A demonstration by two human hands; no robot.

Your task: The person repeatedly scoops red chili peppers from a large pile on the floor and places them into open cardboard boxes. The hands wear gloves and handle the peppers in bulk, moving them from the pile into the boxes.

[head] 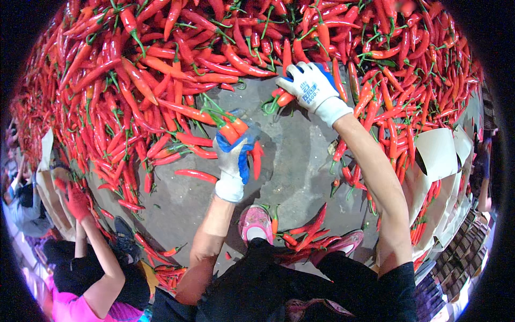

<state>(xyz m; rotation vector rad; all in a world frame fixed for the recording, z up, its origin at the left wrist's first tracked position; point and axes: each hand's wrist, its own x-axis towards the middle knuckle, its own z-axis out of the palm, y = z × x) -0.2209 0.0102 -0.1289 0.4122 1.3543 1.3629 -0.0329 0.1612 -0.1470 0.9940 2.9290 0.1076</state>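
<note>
A large heap of red chili peppers (161,72) with green stems covers the floor in front of me. My left hand (235,155), in a white knit glove with a blue coated palm, is closed on a few red chili peppers (233,129), their stems pointing up and left. My right hand (307,86), gloved alike, is at the near edge of the heap. Its fingers curl over red chili peppers (285,99), whose stems stick out at the left; how firmly it holds them is hidden. One loose chili pepper (196,175) lies left of my left hand.
Open paper sacks (436,155) with chili peppers stand at the right. More chili peppers (310,237) lie between my pink shoes (256,223). At the lower left a co-worker in red gloves (78,201) reaches beside a brown paper sack (50,197). Other people are at the far left.
</note>
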